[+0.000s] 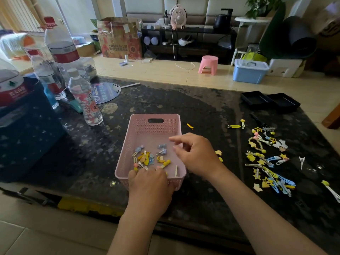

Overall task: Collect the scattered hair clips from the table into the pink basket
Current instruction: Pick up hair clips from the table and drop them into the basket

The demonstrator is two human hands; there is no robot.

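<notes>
Basket [139,126]: pink, perforated plastic, on the table [184,100] in front of the person. It looks light and stiff, so it is likely to slide if knocked.
Clips in basket [149,157]: a small mixed heap on the floor of the basket, towards the near end.
Loose clips [266,162]: a wide scatter on the table to the right of the basket, well apart from it. Many overlap in a tangle.
Stray clips: one yellow clip [190,126] lies just beyond the basket's right far corner, and a couple more [219,153] lie beside the right hand.
Left hand [150,183]: on the basket's near rim, fingers curled over it and into the basket, steadying it. I cannot tell whether it also pinches a clip.
Right hand [195,155]: over the basket's right rim, fingers loosely bent, forefinger out. No clip shows in it.
Handling: the clips seem light, small, hard and thin, with smooth metal and plastic that may slip on the polished stone.
Where to hold: pinch a clip across its long body or by its ornament. In the tangle, lift one at a time or rake several into the palm.
Risk: the decorations look as if they could snap off, and the spring jaws may snag on neighbouring clips.
</notes>
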